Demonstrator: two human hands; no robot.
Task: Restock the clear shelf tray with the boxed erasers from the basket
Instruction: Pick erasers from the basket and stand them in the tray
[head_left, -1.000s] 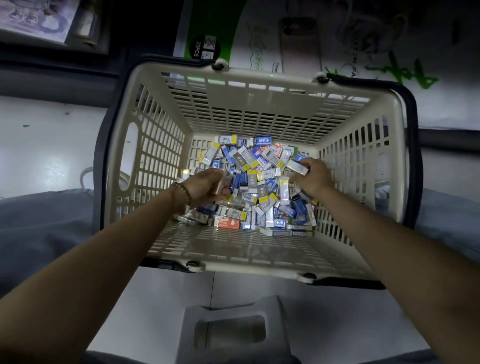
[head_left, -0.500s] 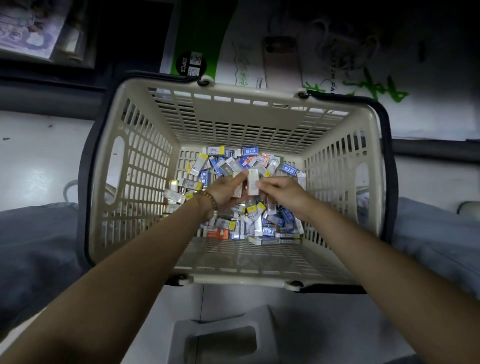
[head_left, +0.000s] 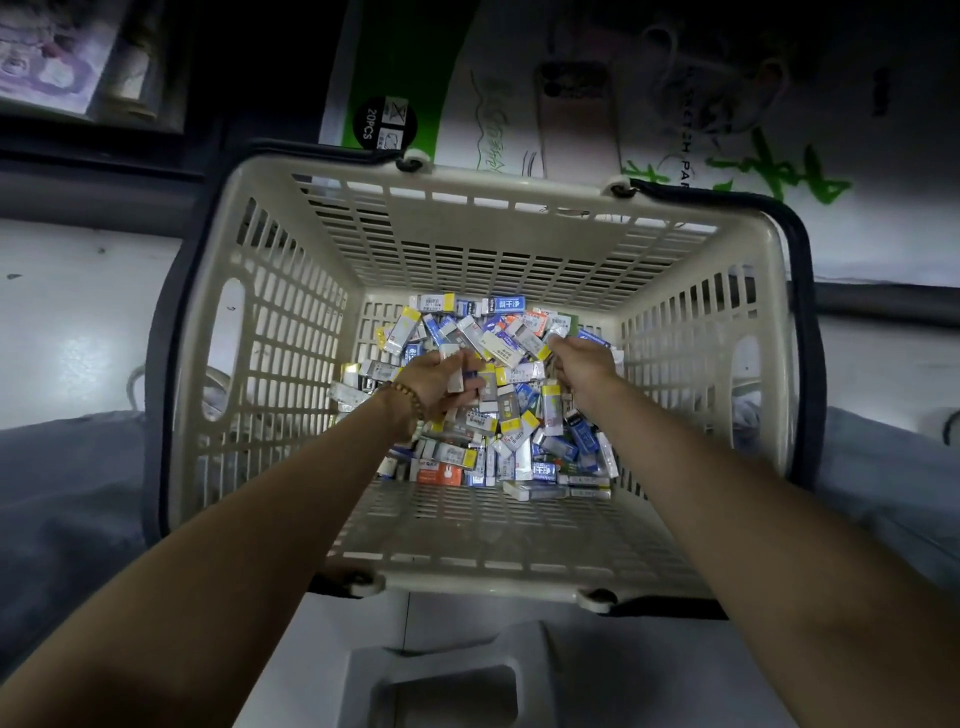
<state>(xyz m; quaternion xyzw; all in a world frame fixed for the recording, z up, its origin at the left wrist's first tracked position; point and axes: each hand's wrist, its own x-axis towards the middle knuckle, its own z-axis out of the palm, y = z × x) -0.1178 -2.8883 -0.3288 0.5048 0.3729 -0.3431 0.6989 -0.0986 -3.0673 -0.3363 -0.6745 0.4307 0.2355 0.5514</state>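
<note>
Left hand (head_left: 441, 376) is gripping a few boxed erasers (head_left: 514, 426) above the heap lying in the basket (head_left: 291, 322), while right hand (head_left: 584, 364) is burying its fingertips there, grip impossible to tell.

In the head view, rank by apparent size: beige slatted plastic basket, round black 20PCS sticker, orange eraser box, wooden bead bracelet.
1. Beige slatted plastic basket.
2. Round black 20PCS sticker.
3. Orange eraser box and wooden bead bracelet: too alike to rank.
</note>
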